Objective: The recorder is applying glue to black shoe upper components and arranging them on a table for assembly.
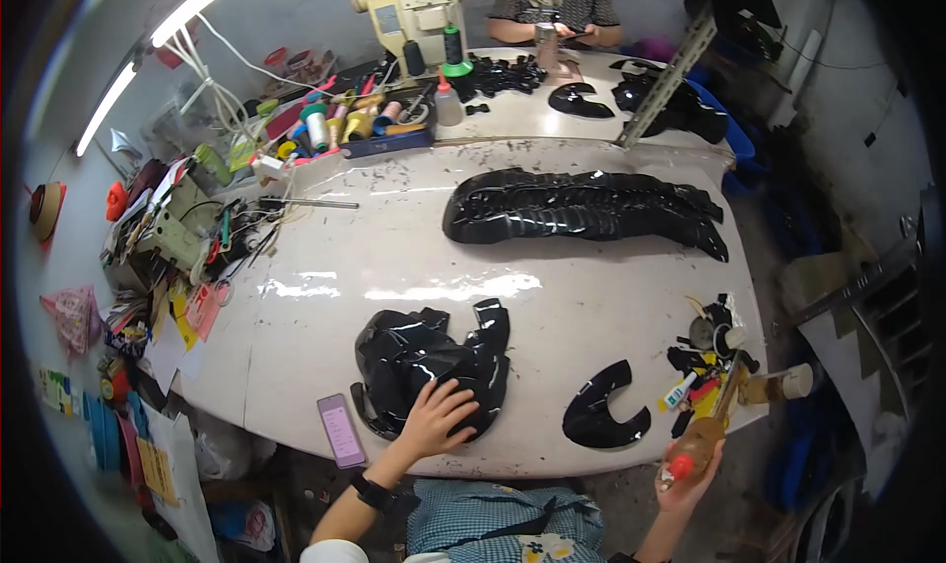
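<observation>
My left hand [439, 420], fingers spread, lies flat on a loose pile of glossy black shoe-upper-like pieces [404, 351] near the table's front edge. At the right front corner my right hand [693, 489] is closed round a clear plastic bottle [704, 433] with a red cap and amber contents. The cap points toward me. Between the hands rests a curved, C-shaped glossy black piece [588, 410]. A phone [341, 431] with a lit screen lies left of the pile.
Farther back, a long row of stacked black pieces [572, 206] crosses the table. Small tools and a jar [788, 382] crowd the right edge. Thread spools fill a blue tray [389, 144]. Behind stands a sewing machine [419, 21], with another person [596, 11] beyond it.
</observation>
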The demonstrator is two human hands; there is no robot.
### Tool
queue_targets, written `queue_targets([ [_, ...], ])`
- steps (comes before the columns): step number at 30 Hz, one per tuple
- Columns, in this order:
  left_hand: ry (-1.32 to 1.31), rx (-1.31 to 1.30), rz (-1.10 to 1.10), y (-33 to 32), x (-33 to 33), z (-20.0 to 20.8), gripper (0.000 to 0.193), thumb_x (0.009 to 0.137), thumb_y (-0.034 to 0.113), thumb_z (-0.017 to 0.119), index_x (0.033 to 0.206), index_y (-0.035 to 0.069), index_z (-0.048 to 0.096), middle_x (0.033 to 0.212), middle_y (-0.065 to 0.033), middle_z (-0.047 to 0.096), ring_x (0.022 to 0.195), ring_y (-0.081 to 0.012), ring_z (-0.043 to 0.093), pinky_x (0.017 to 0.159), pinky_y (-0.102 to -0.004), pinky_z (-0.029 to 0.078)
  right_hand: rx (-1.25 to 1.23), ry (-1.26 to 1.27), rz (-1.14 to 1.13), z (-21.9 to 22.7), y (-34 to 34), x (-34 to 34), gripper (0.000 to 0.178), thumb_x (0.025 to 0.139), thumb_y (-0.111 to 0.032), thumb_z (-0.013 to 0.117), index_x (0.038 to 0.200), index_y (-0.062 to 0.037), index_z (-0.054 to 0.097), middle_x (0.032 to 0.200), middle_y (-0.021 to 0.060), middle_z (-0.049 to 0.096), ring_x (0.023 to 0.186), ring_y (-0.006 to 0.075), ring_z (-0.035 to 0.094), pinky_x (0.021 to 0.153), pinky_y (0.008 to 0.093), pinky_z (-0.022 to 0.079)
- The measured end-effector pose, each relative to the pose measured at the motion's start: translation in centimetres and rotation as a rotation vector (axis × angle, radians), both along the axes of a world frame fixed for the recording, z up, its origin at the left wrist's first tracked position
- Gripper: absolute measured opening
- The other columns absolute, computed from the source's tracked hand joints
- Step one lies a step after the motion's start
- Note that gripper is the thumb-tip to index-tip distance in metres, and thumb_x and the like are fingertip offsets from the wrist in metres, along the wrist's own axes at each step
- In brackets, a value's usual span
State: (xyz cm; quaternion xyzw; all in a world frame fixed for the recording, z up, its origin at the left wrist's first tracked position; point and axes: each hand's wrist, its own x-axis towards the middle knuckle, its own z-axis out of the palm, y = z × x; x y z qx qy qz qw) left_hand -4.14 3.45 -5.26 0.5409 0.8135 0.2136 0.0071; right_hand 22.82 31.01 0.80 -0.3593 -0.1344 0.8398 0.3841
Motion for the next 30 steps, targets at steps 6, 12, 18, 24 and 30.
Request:
queue_targets([
  [6, -0.344, 0.558, 1.555, -7.9, -1.2, -7.6, 0.064, 0.064, 0.03, 0.067, 0.114, 0.0, 0.039, 0.116, -0.0198, 0.033, 0.111, -0.0325, 0.032, 0.091, -0.0414, 0.029, -0.046, 0.016, 0.034, 0.2, -0.2, -1.8, 0.045, 0.08, -0.048, 0.046, 0.103, -0.0096, 0.049, 0.082, 0.0063, 0.059, 0.066, 0.022, 0.059, 0.043, 0.032, 0.052],
  [12, -1.027, 0.342, 1.521, -13.2, -1.8, -13.6, 0.051, 0.062, 0.032, 0.07, 0.093, -0.005, 0.055, 0.086, -0.0145, 0.055, 0.083, -0.0209, 0.053, 0.072, -0.0308, 0.042, -0.019, 0.234, 0.273, 0.6, -0.7, -3.3, 0.05, 0.077, -0.051, 0.048, 0.104, -0.01, 0.052, 0.091, 0.0129, 0.059, 0.088, 0.0267, 0.057, 0.06, 0.0385, 0.052],
  [18, -0.907, 0.468, 1.655, -15.0, -2.3, -16.1, 0.042, 0.057, 0.025, 0.073, 0.077, -0.006, 0.054, 0.076, -0.0117, 0.057, 0.074, -0.0201, 0.055, 0.068, -0.0308, 0.044, -0.087, -0.028, 0.195, 0.8, -1.5, -5.4, 0.046, 0.077, -0.052, 0.047, 0.102, -0.0126, 0.05, 0.079, 0.0102, 0.058, 0.069, 0.0234, 0.06, 0.037, 0.0303, 0.05],
  [24, -0.554, 0.533, 1.276, -10.1, -1.1, -1.4, 0.056, 0.056, 0.024, 0.074, 0.1, -0.002, 0.051, 0.094, -0.0153, 0.057, 0.083, -0.0228, 0.056, 0.075, -0.0309, 0.044, 0.179, 0.251, 0.426, 2.1, -1.0, -4.6, 0.049, 0.082, -0.048, 0.043, 0.113, -0.0105, 0.045, 0.099, 0.0126, 0.055, 0.089, 0.0276, 0.056, 0.065, 0.0396, 0.052],
  [30, -1.237, 0.391, 0.434, -4.2, 0.1, 5.7, 0.061, 0.061, 0.018, 0.072, 0.114, 0.003, 0.047, 0.104, -0.009, 0.053, 0.096, -0.0151, 0.049, 0.083, -0.0258, 0.038, 0.298, 0.196, 0.199, 4.9, -2.9, -7.4, 0.056, 0.083, -0.048, 0.04, 0.121, -0.0064, 0.035, 0.105, 0.0182, 0.05, 0.094, 0.0351, 0.052, 0.071, 0.0453, 0.049],
])
